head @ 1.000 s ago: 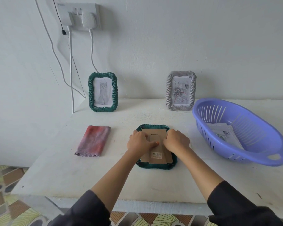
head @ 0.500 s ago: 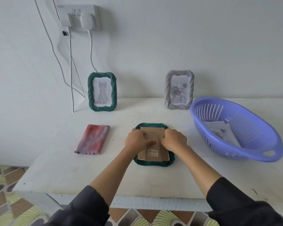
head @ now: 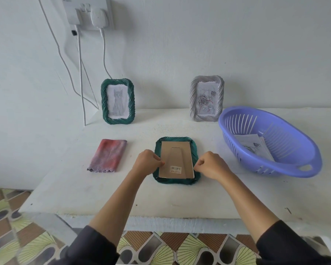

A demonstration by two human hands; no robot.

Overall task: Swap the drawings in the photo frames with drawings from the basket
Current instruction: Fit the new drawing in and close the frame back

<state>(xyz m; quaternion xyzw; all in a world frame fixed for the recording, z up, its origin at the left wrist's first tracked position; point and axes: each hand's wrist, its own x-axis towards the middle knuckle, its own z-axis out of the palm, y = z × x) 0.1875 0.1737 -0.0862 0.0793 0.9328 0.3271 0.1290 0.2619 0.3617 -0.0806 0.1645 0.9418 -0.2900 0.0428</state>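
Note:
A green photo frame [head: 177, 181] lies face down in the middle of the white table, its brown cardboard back [head: 176, 159] with a barcode sticker facing up. My left hand [head: 148, 162] pinches at the frame's left edge and my right hand [head: 211, 163] at its right edge, fingers curled. Upright against the wall stand a green frame with a cat drawing [head: 118, 101] and a grey frame with a rose drawing [head: 206, 98]. A purple basket [head: 302, 170] at the right holds loose drawings [head: 251, 146].
A folded red and purple cloth [head: 108, 155] lies left of the flat frame. White cables [head: 80, 73] hang from a wall socket [head: 88, 12] down to the table's back left corner. The table's front edge [head: 161, 217] runs just below my forearms.
Both hands have slid off the cardboard back outward to the frame's left and right edges, uncovering the back.

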